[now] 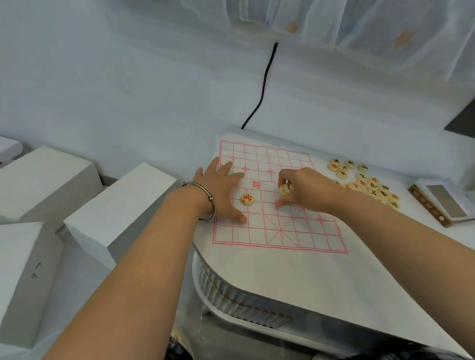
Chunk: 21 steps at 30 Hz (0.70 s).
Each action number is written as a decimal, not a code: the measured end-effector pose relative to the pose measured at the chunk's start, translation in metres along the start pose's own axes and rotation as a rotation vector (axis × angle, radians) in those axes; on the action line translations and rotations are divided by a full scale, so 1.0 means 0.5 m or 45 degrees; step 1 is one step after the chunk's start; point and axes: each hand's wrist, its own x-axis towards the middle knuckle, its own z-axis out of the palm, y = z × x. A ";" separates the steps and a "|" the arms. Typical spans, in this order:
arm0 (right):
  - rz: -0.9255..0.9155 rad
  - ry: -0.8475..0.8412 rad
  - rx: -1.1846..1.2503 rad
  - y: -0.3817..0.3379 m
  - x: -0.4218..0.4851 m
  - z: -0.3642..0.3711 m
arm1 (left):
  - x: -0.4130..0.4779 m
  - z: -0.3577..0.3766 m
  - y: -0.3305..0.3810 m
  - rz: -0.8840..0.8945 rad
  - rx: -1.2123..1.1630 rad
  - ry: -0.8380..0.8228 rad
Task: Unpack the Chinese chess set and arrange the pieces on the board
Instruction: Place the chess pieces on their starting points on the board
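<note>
Left hand point(222, 187) flat, fingers spread, pressing the paper board point(279, 198) at its left edge, right hand point(301, 189) apart from it pinching one wooden piece point(285, 188) over mid-board, one red-marked piece point(247, 199) lying between the hands, loose pile of pieces point(366, 184) just right of the right hand.

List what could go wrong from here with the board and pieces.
The paper board may slide or buckle if the left hand pressing it lifts, shifting the placed piece. The right hand could drop the pinched piece. Its forearm passes close to the loose pile and might scatter it.
</note>
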 end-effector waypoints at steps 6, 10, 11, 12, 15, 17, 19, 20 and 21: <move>-0.058 -0.038 -0.006 -0.003 0.006 0.025 | 0.002 0.004 0.028 0.043 0.090 -0.008; -0.081 -0.042 0.028 0.000 0.007 0.031 | 0.006 0.008 0.036 0.062 0.085 -0.018; -0.082 -0.047 0.038 0.001 0.008 0.032 | 0.007 0.008 0.037 0.063 0.082 -0.017; -0.082 -0.051 0.045 0.003 0.008 0.033 | 0.009 0.009 0.039 0.064 0.084 -0.015; -0.091 -0.054 0.057 0.008 0.009 0.037 | 0.012 0.010 0.046 0.072 0.115 -0.009; -0.087 -0.030 0.080 0.015 0.007 0.036 | 0.014 0.009 0.053 0.079 0.129 -0.004; -0.056 0.031 0.119 0.028 0.002 0.029 | 0.013 0.005 0.059 0.086 0.134 -0.001; -0.028 0.057 0.134 0.036 -0.001 0.023 | 0.012 0.003 0.062 0.091 0.134 -0.003; 0.003 0.070 0.141 0.047 -0.005 0.018 | 0.012 0.002 0.066 0.096 0.133 -0.007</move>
